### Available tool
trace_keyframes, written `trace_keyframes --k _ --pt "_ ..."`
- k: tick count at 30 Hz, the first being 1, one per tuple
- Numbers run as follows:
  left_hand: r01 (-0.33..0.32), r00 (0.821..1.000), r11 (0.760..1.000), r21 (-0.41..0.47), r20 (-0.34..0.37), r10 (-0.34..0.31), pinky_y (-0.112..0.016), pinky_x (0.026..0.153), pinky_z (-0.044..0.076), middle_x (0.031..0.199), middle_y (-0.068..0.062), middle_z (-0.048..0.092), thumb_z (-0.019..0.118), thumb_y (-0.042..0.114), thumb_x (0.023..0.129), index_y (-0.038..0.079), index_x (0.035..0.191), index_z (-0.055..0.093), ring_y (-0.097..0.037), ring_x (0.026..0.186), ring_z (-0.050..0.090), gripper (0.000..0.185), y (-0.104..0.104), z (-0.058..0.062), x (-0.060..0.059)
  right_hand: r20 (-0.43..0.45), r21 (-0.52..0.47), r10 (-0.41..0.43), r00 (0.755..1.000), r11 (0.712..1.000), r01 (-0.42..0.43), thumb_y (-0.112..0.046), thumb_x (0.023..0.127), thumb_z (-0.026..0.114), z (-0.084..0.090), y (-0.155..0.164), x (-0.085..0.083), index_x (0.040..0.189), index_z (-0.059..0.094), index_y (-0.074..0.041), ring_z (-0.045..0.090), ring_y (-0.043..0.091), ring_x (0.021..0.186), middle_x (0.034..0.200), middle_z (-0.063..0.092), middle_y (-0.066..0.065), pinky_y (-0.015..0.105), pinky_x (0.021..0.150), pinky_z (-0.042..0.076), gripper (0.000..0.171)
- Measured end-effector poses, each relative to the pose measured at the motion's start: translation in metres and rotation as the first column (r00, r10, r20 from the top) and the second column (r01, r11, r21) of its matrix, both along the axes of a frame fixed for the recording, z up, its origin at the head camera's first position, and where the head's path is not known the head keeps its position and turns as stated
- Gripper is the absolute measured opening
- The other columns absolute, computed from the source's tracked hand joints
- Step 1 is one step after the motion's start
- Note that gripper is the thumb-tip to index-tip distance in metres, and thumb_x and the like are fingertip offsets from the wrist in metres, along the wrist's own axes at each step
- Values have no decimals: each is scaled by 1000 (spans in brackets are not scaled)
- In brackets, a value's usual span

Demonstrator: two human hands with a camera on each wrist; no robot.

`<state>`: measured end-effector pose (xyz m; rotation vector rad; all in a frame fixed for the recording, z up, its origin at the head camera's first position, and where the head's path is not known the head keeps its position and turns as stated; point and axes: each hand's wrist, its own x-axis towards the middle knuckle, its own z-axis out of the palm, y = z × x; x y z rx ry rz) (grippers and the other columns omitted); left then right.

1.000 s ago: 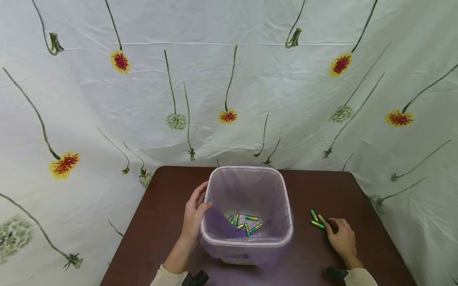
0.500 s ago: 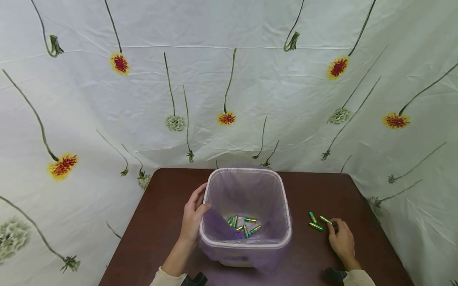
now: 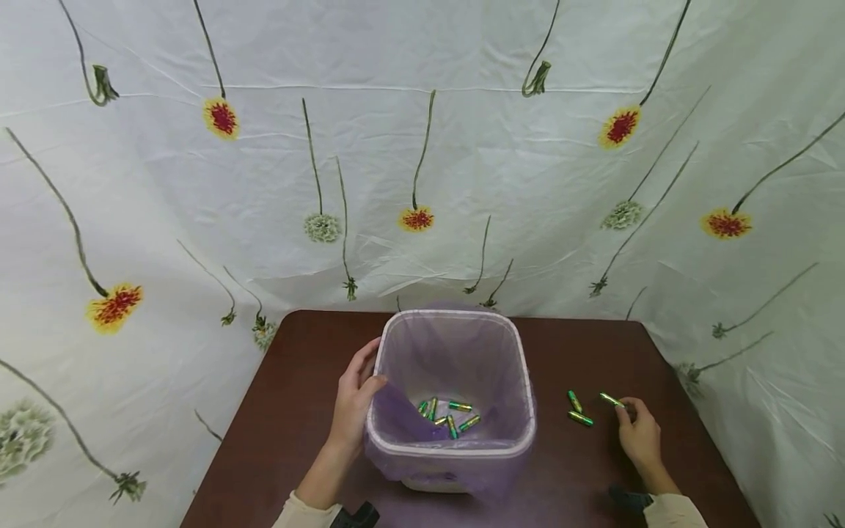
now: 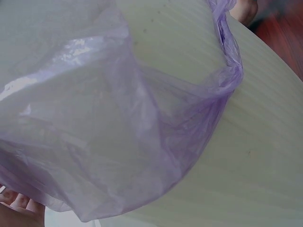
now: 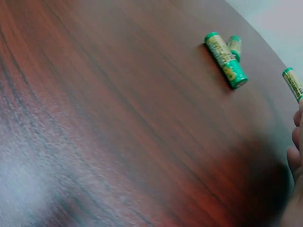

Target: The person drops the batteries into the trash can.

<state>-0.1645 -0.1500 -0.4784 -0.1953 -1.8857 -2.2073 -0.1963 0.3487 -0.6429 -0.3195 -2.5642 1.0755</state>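
Nearest the camera in the head view, two pale sleeve cuffs are cut off by the lower edge of the picture. The left hand (image 3: 354,400) grips the left rim of the white bin (image 3: 451,447), thumb hooked inside the rim and fingers lying along the outside wall. The left wrist view shows only a close stretch of the bin's wall and the purple liner bag (image 4: 142,123) folded over its rim, with a few fingertips (image 4: 19,203) at the lower left corner; the rest of that hand is out of its picture.

The right hand (image 3: 639,434) is over the dark wooden bench (image 3: 297,433) to the right of the bin, pinching one green and gold battery (image 3: 612,400) by its near end between thumb and fingertips. The right wrist view cuts this battery (image 5: 293,84) off at its right edge and shows only a sliver of fingers below it, so the pinch itself reads from the head view alone.

Just left of that hand, two loose batteries (image 3: 578,410) lie on the bench, close together and apart from the bin. The right wrist view shows them (image 5: 226,60) nearer, one partly behind the other.

Inside the bin, a heap of batteries (image 3: 449,414) rests on the liner at the bottom; their exact number is hard to tell.

Behind the bench hangs a pale cloth printed with flowers (image 3: 417,218).
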Motion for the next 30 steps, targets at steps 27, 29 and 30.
trace_keyframes --k 27,29,30 --pt "-4 1000 1000 7 10 4 -25 101 46 152 -16 50 49 -8 93 -1 150 48 -27 140 46 58 0 -2 1 -24 -2 111 994 994 -111 -7 106 55 52 -17 -20 119 58 1 53 27 81 110 65 22 38 66 42 16" --pt "-1 1000 1000 9 8 1 -25 101 45 152 -16 49 49 -9 93 -1 150 48 -28 140 46 57 0 -2 1 -31 -15 113 993 993 -113 -7 106 55 54 -19 -22 120 58 1 55 29 86 111 65 23 41 69 43 16" --pt "0 1000 1000 12 9 0 -25 101 45 152 -16 49 49 -9 93 -2 150 48 -28 140 46 57 0 -2 1 -41 -14 115 993 993 -115 -6 105 55 56 -21 -24 120 58 1 57 29 89 111 65 22 41 70 44 17"
